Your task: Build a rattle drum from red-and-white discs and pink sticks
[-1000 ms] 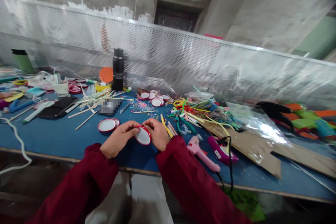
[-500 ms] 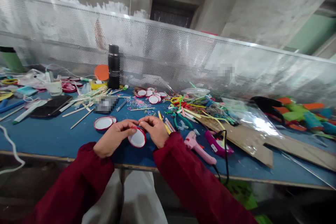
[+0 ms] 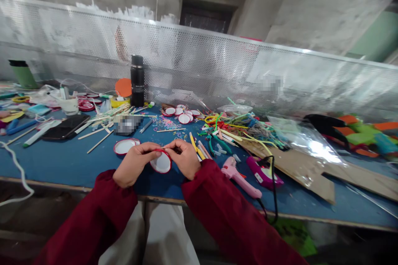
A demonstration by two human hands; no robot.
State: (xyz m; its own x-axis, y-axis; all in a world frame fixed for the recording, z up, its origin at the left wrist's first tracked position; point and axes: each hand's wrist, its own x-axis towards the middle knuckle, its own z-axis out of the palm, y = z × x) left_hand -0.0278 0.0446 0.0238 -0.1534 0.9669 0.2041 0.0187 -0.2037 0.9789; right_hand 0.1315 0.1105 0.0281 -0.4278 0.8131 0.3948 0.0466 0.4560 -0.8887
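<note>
A round white lid with a red rim [image 3: 161, 161] is held upright between both hands just above the blue table [image 3: 68, 161]. My left hand [image 3: 134, 163] pinches its upper left edge. My right hand [image 3: 184, 157] pinches the upper right edge with curled fingers. Both arms wear dark red sleeves. A second red-rimmed lid [image 3: 125, 146] lies flat on the table to the left of my left hand.
Two pink glue guns [image 3: 242, 182] with black cords lie right of my hands. Cardboard [image 3: 298, 169], coloured sticks and wires [image 3: 236, 128], several more lids [image 3: 182, 114], a black bottle [image 3: 137, 80], a dark phone [image 3: 64, 126] and wooden sticks crowd the table. A perforated metal screen stands behind.
The view has shifted slightly. My hands keep the lid between them in nearly the same spot, with the fingers working along its rim.
</note>
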